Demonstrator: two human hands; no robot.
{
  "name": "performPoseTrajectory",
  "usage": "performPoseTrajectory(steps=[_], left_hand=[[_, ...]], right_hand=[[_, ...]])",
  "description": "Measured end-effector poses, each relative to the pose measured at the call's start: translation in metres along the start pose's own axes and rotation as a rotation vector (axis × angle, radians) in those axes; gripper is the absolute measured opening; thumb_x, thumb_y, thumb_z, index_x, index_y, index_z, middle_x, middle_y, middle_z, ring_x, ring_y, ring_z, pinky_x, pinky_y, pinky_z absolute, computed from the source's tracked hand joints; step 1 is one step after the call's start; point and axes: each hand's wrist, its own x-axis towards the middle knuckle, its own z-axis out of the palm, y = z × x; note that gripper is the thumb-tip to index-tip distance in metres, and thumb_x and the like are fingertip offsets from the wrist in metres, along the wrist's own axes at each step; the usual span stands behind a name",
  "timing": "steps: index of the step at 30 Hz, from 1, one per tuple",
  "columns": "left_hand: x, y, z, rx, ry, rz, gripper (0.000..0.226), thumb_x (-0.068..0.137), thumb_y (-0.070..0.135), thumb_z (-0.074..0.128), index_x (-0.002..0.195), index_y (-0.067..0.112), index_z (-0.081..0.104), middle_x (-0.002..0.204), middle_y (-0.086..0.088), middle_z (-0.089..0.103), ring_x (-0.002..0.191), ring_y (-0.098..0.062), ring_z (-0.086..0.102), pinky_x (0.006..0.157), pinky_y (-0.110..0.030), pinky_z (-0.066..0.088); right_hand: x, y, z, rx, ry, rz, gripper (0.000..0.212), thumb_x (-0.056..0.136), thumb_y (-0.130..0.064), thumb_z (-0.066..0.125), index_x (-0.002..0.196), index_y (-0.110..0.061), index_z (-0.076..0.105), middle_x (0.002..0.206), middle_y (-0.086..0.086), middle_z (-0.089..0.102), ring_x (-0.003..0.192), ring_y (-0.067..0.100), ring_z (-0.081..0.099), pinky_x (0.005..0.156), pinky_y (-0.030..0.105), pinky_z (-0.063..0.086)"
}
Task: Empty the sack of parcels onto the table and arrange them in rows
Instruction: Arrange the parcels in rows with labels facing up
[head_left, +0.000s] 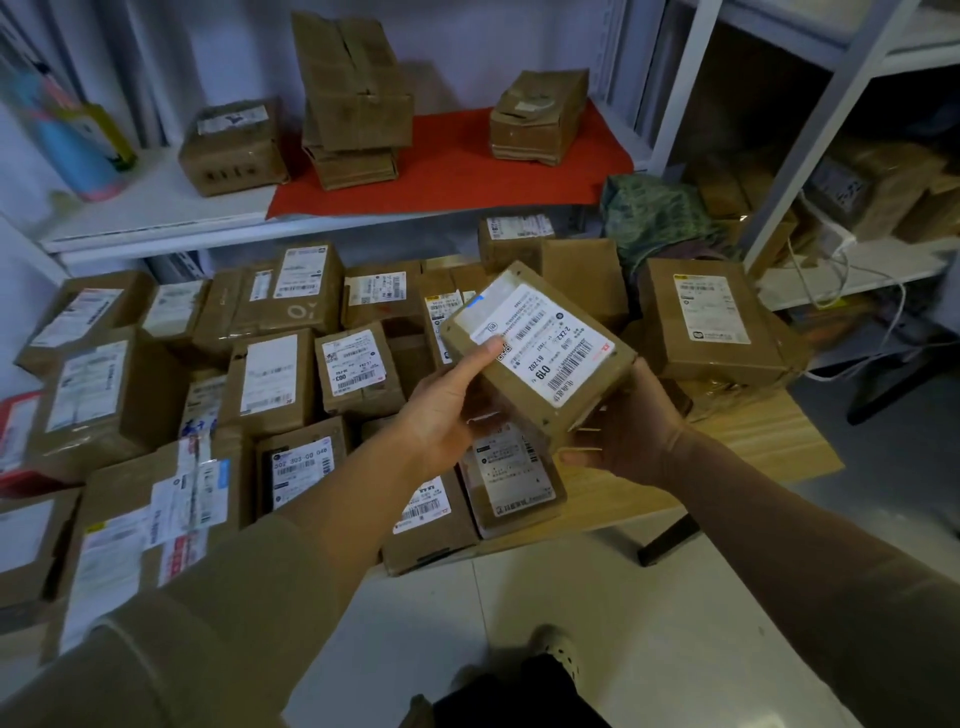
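Note:
I hold a small brown cardboard parcel with a white shipping label above the table, tilted. My left hand grips its left side, thumb lying on the label. My right hand grips its lower right end from beneath. Under and around it, several labelled brown parcels lie packed close together in rough rows on the wooden table. A bigger parcel sits at the table's right end. The crumpled green sack lies behind the parcels at the back right.
A white shelf behind the table carries a red sheet and several worn cardboard boxes. A white rack with more boxes and cables stands at the right. White floor tiles and my shoe are below.

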Motion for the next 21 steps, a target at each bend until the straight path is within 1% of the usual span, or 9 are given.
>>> performPoseTrajectory(steps=[2,4,8,12,16,17,19,20,21], left_hand=[[0.000,0.000,0.001,0.024,0.088,-0.001,0.074,0.071,0.042,0.084,0.134,0.019,0.053,0.121,-0.005,0.070,0.114,-0.027,0.065,0.092,-0.046,0.056],[0.002,-0.002,0.001,0.063,0.160,0.017,0.091,0.064,0.040,0.089,0.140,0.024,0.042,0.126,-0.005,0.065,0.115,-0.029,0.063,0.087,-0.050,0.058],[0.007,-0.005,0.012,0.099,0.156,0.047,0.080,0.073,0.035,0.085,0.139,0.029,0.040,0.126,-0.004,0.064,0.113,-0.027,0.063,0.095,-0.051,0.054],[0.011,-0.009,0.023,0.502,0.157,0.065,0.085,0.073,0.059,0.077,0.144,0.029,0.043,0.138,0.000,0.057,0.122,-0.022,0.057,0.103,-0.045,0.046],[0.017,-0.020,0.022,0.712,0.231,0.014,0.069,0.089,0.037,0.070,0.147,0.012,0.041,0.143,-0.008,0.049,0.129,-0.026,0.049,0.105,-0.037,0.043],[0.019,-0.023,0.019,0.762,0.246,0.012,0.057,0.090,0.033,0.070,0.139,0.011,0.050,0.136,-0.008,0.054,0.125,-0.026,0.052,0.101,-0.035,0.045],[0.018,-0.026,0.015,0.833,0.247,0.000,0.018,0.092,0.027,0.067,0.105,0.014,0.066,0.106,-0.004,0.065,0.107,-0.025,0.061,0.081,-0.026,0.049],[0.018,-0.027,0.012,0.851,0.241,-0.008,0.014,0.093,0.025,0.065,0.099,0.013,0.068,0.099,-0.004,0.067,0.098,-0.023,0.064,0.068,-0.023,0.048],[0.019,-0.028,0.010,0.871,0.238,-0.015,0.020,0.094,0.025,0.064,0.107,0.011,0.069,0.104,-0.006,0.069,0.093,-0.020,0.064,0.062,-0.020,0.046]], right_hand=[[0.002,0.000,-0.001,-0.007,0.065,-0.049,0.072,0.088,-0.075,0.040,0.119,-0.015,0.067,0.104,0.014,0.066,0.088,0.033,0.068,0.068,0.046,0.057],[0.001,0.000,-0.001,-0.063,0.041,-0.087,0.074,0.082,-0.079,0.046,0.123,-0.020,0.066,0.115,0.014,0.066,0.099,0.032,0.066,0.070,0.047,0.058],[-0.003,0.004,-0.006,-0.173,0.079,-0.152,0.054,0.086,-0.059,0.061,0.124,-0.020,0.063,0.117,0.014,0.068,0.106,0.031,0.064,0.077,0.044,0.058],[-0.001,0.013,-0.024,-0.103,0.279,-0.218,0.053,0.081,-0.058,0.065,0.124,-0.027,0.061,0.113,0.004,0.073,0.107,0.028,0.067,0.075,0.043,0.057],[-0.001,0.029,-0.048,-0.076,0.476,-0.184,0.062,0.075,-0.058,0.070,0.127,-0.027,0.056,0.109,0.004,0.073,0.101,0.027,0.069,0.081,0.048,0.059],[0.000,0.033,-0.053,-0.064,0.504,-0.172,0.060,0.078,-0.056,0.070,0.128,-0.027,0.055,0.110,0.004,0.072,0.101,0.027,0.068,0.082,0.049,0.058],[0.002,0.042,-0.059,-0.037,0.531,-0.141,0.062,0.078,-0.054,0.071,0.131,-0.028,0.052,0.112,0.005,0.071,0.102,0.029,0.067,0.084,0.052,0.058],[0.004,0.045,-0.061,-0.024,0.522,-0.115,0.064,0.077,-0.055,0.071,0.132,-0.028,0.051,0.113,0.006,0.070,0.102,0.030,0.067,0.083,0.052,0.058],[0.007,0.048,-0.061,-0.020,0.499,-0.082,0.064,0.078,-0.055,0.071,0.132,-0.027,0.051,0.115,0.007,0.069,0.103,0.031,0.067,0.082,0.052,0.059]])
